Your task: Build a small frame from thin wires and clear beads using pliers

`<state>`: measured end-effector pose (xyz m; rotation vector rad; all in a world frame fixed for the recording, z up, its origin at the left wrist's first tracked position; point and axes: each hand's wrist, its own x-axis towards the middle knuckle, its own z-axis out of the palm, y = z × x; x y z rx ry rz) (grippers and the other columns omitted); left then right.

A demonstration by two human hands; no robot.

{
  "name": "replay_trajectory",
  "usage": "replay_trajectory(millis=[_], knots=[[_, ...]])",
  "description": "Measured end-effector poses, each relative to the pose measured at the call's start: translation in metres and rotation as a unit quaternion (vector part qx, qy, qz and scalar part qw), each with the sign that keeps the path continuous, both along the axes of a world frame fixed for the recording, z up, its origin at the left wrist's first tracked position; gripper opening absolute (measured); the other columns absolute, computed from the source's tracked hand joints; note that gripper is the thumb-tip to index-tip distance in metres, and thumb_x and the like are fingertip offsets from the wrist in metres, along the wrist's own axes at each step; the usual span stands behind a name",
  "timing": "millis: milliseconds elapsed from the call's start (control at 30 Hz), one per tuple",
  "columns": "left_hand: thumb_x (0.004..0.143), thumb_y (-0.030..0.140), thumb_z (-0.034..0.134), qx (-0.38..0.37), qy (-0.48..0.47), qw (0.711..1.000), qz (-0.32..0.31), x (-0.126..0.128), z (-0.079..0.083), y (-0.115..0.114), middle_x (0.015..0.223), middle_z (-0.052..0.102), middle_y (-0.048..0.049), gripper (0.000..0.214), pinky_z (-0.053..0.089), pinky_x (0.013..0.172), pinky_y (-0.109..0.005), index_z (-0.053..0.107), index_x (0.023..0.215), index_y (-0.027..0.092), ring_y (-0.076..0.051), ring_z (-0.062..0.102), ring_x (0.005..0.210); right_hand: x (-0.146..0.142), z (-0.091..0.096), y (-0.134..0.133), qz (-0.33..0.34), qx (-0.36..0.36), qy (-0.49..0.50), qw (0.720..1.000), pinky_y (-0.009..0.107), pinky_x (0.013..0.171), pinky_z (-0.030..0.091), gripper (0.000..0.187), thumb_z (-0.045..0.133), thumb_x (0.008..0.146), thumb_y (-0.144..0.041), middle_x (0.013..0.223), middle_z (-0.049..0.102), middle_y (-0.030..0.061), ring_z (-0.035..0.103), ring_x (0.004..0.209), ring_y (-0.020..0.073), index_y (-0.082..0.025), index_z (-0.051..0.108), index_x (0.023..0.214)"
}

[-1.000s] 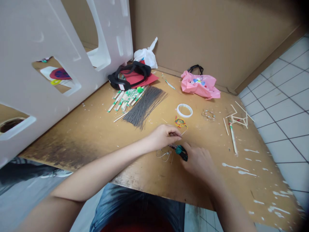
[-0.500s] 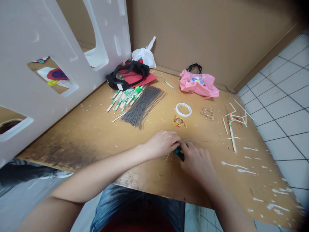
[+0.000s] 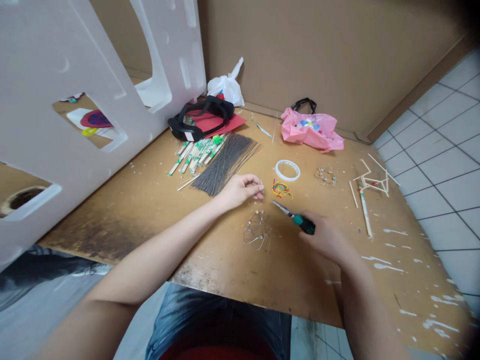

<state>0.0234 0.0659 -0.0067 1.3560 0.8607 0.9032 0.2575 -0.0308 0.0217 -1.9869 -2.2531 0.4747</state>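
My right hand [image 3: 326, 237] is closed round the green and black handles of a pair of pliers [image 3: 298, 219], whose metal jaws point up and left. My left hand [image 3: 242, 192] is raised left of the jaws, its fingers curled and thumb against them; whatever may be pinched there is too small to make out. Below it on the table lies a loop of thin wire with small beads [image 3: 257, 230], touched by neither hand. Coloured rubber bands [image 3: 280, 189] lie just right of my left fingertips.
Dark wire lengths [image 3: 225, 162] lie beside wrapped chopsticks [image 3: 195, 152] and a black headset [image 3: 200, 117]. A tape roll [image 3: 287, 170], a second beaded wire loop [image 3: 325, 176], a stick frame [image 3: 375, 185] and a pink bag [image 3: 311, 131] stand to the right. A white plastic panel [image 3: 112, 100] rises at left.
My hands have moved apart: the left one up and left, the right one right with the pliers. The beaded wire loop under them now shows, and the long strand stretching right is gone from view.
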Motion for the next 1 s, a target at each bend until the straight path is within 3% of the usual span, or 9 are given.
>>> replay_trajectory(millis=[200, 367, 500, 667, 833, 1000], knots=[[0.076, 0.02, 0.058, 0.088, 0.009, 0.996, 0.027, 0.008, -0.025, 0.002, 0.065, 0.061, -0.0003, 0.009, 0.049, 0.064, -0.023, 0.053, 0.074, 0.013, -0.01, 0.062, 0.061, 0.009, -0.007, 0.011, -0.066, 0.022, 0.072, 0.995, 0.026, 0.057, 0.038, 0.025, 0.051, 0.068, -0.025, 0.067, 0.06, -0.0003, 0.053, 0.06, 0.0154, -0.021, 0.061, 0.091], [0.076, 0.018, 0.055, 0.193, 0.158, 0.968, 0.024, 0.01, -0.038, 0.004, 0.063, 0.059, 0.0015, 0.005, 0.043, 0.059, -0.021, 0.056, 0.072, 0.015, -0.009, 0.054, 0.058, -0.002, -0.015, 0.014, -0.07, 0.049, 0.209, 0.974, 0.028, 0.063, 0.042, 0.021, 0.054, 0.068, -0.029, 0.071, 0.06, 0.0009, 0.055, 0.066, 0.0166, -0.019, 0.06, 0.085], [0.076, 0.015, 0.054, 0.242, 0.213, 0.946, 0.034, 0.016, -0.031, -0.005, 0.068, 0.061, 0.0002, 0.005, 0.04, 0.058, -0.02, 0.059, 0.076, 0.015, -0.009, 0.053, 0.061, -0.009, -0.022, 0.015, -0.053, 0.045, 0.392, 0.917, 0.033, 0.074, 0.046, 0.029, 0.059, 0.071, -0.032, 0.081, 0.063, 0.0031, 0.059, 0.076, 0.0182, -0.019, 0.059, 0.097], [0.082, 0.017, 0.051, 0.284, 0.162, 0.945, -0.006, 0.023, -0.012, -0.027, 0.078, 0.064, -0.0025, 0.013, 0.043, 0.063, -0.021, 0.064, 0.082, 0.015, -0.01, 0.056, 0.067, -0.014, -0.023, 0.007, 0.008, 0.02, 0.493, 0.87, 0.036, 0.077, 0.047, 0.033, 0.059, 0.078, -0.033, 0.101, 0.063, 0.0059, 0.06, 0.083, 0.0189, -0.023, 0.057, 0.11], [0.086, 0.016, 0.045, 0.336, 0.154, 0.928, -0.046, 0.027, -0.005, -0.039, 0.087, 0.066, -0.0065, 0.022, 0.047, 0.074, -0.025, 0.066, 0.095, 0.015, -0.013, 0.061, 0.08, -0.027, -0.012, -0.003, 0.046, 0.017, 0.484, 0.874, 0.037, 0.081, 0.048, 0.031, 0.059, 0.079, -0.03, 0.096, 0.064, 0.0054, 0.061, 0.083, 0.0188, -0.023, 0.059, 0.109], [0.088, 0.019, 0.043, 0.347, 0.172, 0.92, -0.055, 0.03, -0.005, -0.045, 0.096, 0.066, -0.0087, 0.025, 0.049, 0.081, -0.028, 0.068, 0.091, 0.016, -0.016, 0.062, 0.09, -0.034, -0.006, -0.006, 0.076, 0.018, 0.448, 0.891, 0.038, 0.08, 0.049, 0.032, 0.059, 0.079, -0.032, 0.092, 0.065, 0.0059, 0.061, 0.082, 0.0206, -0.023, 0.061, 0.109]])
